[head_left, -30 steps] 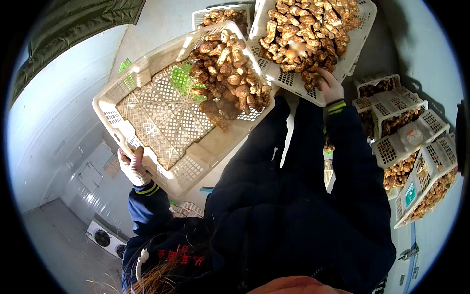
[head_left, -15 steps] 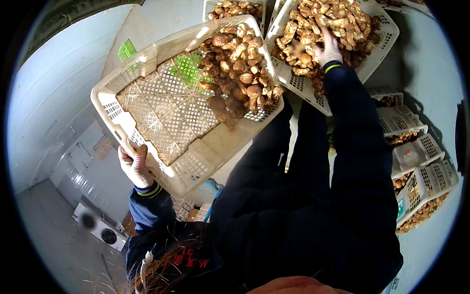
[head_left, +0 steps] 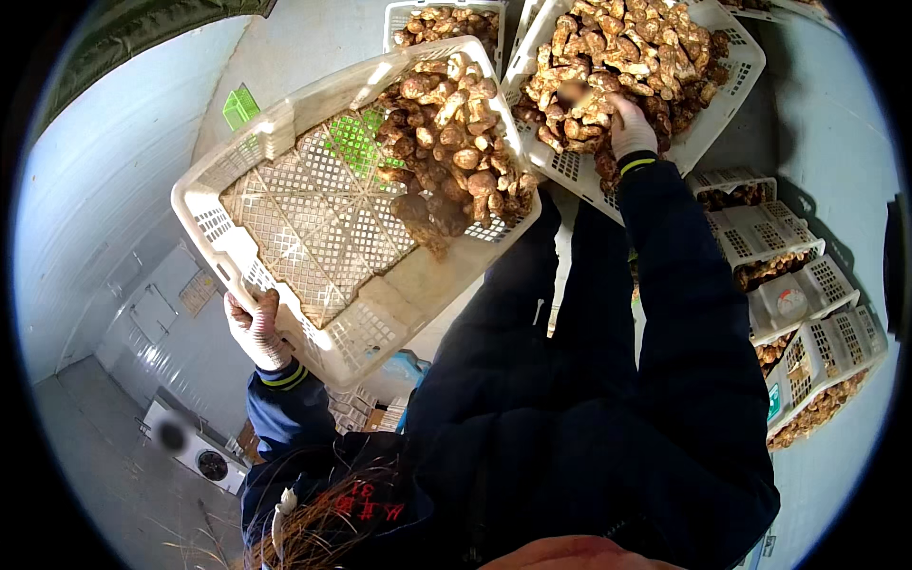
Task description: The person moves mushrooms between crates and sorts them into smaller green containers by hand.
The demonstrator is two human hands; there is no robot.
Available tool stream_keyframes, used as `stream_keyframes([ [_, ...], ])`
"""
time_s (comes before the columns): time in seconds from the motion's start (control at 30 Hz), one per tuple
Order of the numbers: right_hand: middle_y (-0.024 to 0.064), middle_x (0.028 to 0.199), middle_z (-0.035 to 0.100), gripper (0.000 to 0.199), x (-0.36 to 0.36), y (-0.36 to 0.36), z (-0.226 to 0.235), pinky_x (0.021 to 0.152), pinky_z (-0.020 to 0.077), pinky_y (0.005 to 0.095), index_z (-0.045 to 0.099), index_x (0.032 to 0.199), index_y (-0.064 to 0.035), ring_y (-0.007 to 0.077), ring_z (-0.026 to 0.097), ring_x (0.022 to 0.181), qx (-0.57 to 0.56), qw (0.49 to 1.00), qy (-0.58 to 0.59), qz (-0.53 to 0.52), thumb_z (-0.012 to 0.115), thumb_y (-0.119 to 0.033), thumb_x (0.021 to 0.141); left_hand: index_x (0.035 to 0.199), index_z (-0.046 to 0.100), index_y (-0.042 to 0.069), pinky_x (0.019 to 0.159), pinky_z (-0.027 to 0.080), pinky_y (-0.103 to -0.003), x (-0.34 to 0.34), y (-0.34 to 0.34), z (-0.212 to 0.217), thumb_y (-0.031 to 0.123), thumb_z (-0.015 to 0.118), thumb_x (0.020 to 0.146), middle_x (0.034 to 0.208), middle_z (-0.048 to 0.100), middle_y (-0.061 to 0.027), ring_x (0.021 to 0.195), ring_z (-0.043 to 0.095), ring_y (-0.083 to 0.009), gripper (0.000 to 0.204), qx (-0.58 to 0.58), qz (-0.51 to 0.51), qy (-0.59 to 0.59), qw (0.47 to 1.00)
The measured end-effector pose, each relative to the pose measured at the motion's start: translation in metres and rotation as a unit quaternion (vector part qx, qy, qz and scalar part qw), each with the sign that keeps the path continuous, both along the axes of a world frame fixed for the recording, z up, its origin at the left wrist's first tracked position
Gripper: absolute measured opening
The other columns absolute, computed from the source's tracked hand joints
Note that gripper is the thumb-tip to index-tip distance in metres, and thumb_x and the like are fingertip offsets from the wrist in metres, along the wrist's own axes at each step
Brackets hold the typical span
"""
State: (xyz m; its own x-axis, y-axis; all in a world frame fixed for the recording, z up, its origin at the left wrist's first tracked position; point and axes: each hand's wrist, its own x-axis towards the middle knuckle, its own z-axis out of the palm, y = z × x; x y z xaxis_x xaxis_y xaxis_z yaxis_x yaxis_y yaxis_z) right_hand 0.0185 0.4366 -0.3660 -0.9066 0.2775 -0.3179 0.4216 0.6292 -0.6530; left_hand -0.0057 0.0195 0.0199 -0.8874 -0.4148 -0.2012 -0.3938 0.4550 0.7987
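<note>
My left hand [head_left: 256, 332], in a pale glove, is closed on the near left rim of a tilted white plastic crate [head_left: 385, 294]. Brown mushrooms [head_left: 456, 142] fill the crate's far right side, and its slatted floor shows bare on the left. To the right, a second white crate [head_left: 708, 142] holds a heap of brown and cream mushrooms [head_left: 617, 47]. My right hand [head_left: 631, 131], also gloved, rests on the near part of this heap. Its fingers curl in among the mushrooms and are partly hidden by them.
Another crate of mushrooms [head_left: 446, 28] stands at the far side. Stacked white crates [head_left: 798, 302] with mushrooms line the right, beside the pale wall. A green plastic basket [head_left: 240, 107] lies beyond the held crate. A cooling unit [head_left: 195, 446] shows at lower left.
My right hand has drawn back toward me over the heap, and its stretched fingers have curled in. My left hand keeps its hold on the crate. The view has shifted slightly.
</note>
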Motion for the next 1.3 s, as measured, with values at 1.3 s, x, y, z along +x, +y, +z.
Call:
stream_keyframes([
  [1.3, 0.0172, 0.119, 0.050, 0.065, -0.002, -0.012, 0.114, 0.083, 0.0493, 0.0367, 0.036, 0.126, -0.0029, 0.0287, 0.052, 0.107, -0.815, 0.565, -0.078, -0.103, 0.063, -0.035, 0.077, 0.083, 0.049, 0.008, 0.062, 0.039, -0.018, -0.005, -0.005, -0.003, -0.007, 0.056, 0.068, 0.077, 0.045, 0.0034, 0.066, 0.042, -0.0052, 0.023, -0.011, 0.000, 0.012, 1.000],
])
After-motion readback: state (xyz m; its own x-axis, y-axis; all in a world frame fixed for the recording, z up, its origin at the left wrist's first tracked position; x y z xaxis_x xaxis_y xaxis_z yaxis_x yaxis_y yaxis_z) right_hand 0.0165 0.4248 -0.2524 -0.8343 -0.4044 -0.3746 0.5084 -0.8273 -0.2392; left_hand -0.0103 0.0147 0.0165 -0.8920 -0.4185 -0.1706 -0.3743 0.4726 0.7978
